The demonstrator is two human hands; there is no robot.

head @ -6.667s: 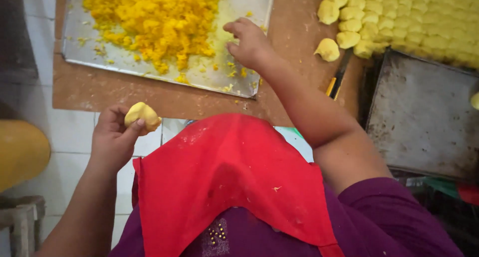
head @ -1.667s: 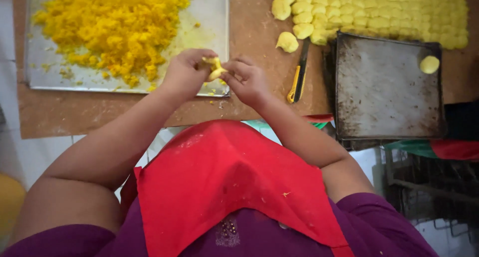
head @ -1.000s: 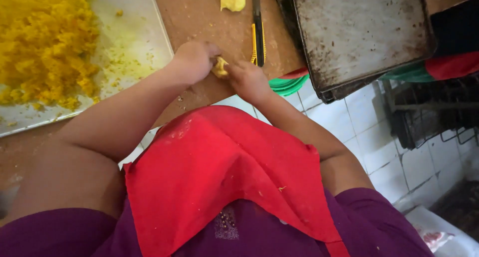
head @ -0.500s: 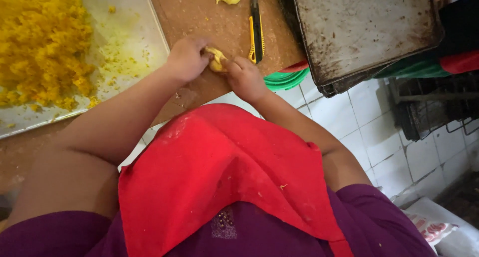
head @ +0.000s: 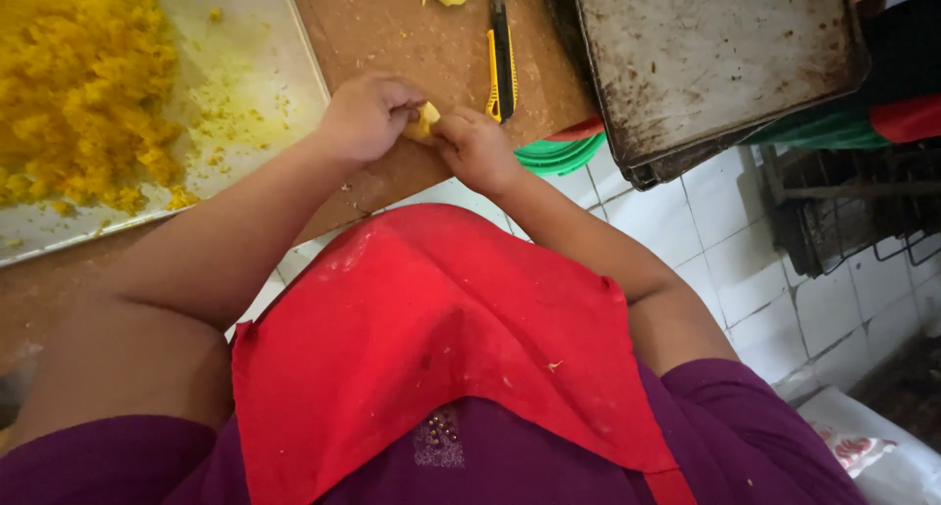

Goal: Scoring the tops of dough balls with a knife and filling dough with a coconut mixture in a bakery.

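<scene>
At far left I see a metal tray (head: 257,93) heaped with yellow filling (head: 78,83). My left hand (head: 365,118) and right hand (head: 477,150) meet over the wooden board (head: 392,25) near its front edge, fingers pinching one yellow dumpling (head: 424,123) between them. Just beyond lies a yellow knife (head: 502,54), then a bare baking sheet (head: 711,54) overhanging the board's right edge.

A person wears a purple short-sleeved top (head: 765,436) under a red cloth bib (head: 441,338), with both forearms bare.
</scene>
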